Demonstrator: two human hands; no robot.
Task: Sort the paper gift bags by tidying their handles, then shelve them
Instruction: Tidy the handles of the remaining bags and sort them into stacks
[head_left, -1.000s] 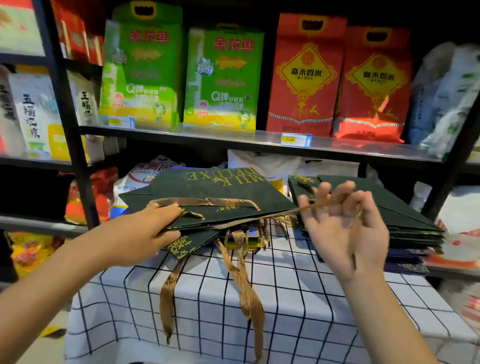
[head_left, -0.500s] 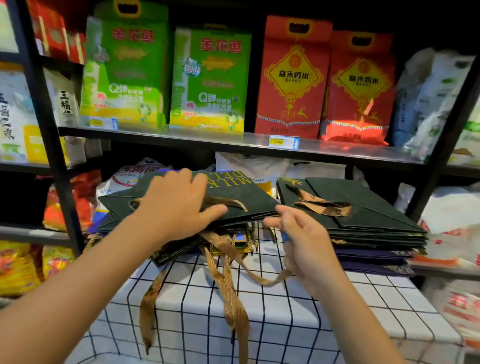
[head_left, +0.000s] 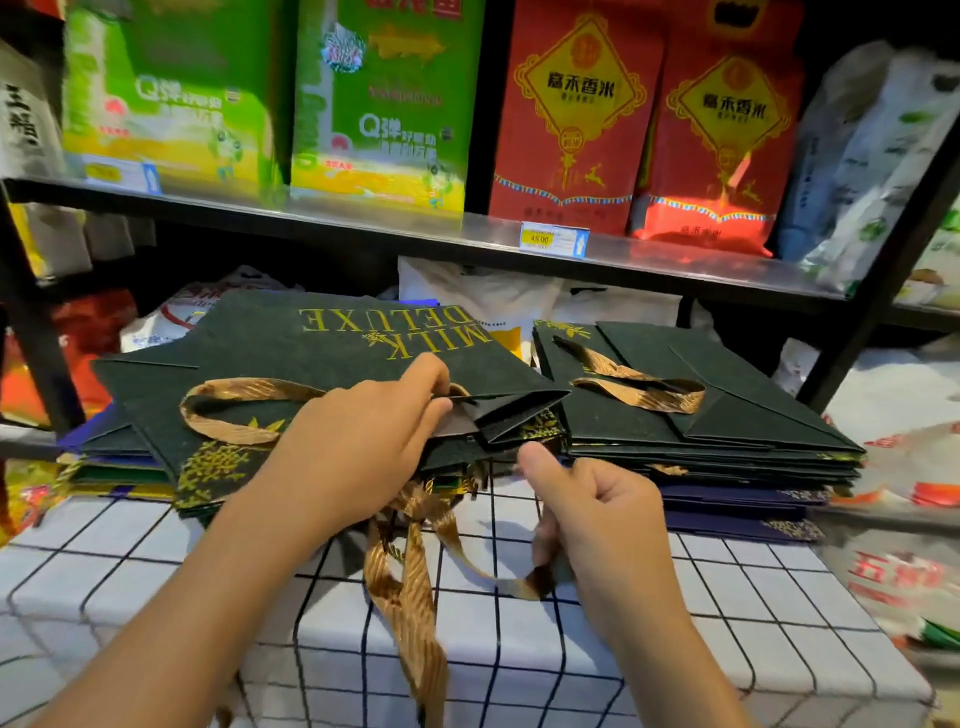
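Left hand (head_left: 358, 447) pinches top green gift bag (head_left: 291, 358) at its mouth | right hand (head_left: 597, 519) grips, apparently, a gold ribbon handle (head_left: 410, 587) | bag stack on checked surface (head_left: 727, 618).

Two stacks of flat gift bags lie side by side on a table (head_left: 727, 597): the left stack (head_left: 291, 364) and the right stack (head_left: 727, 415), touching. A ribbon (head_left: 639, 387) lies on the right stack. More ribbons (head_left: 410, 582) hang over the table's front edge. A shelf (head_left: 415, 234) above and behind carries rice packs (head_left: 576, 119).
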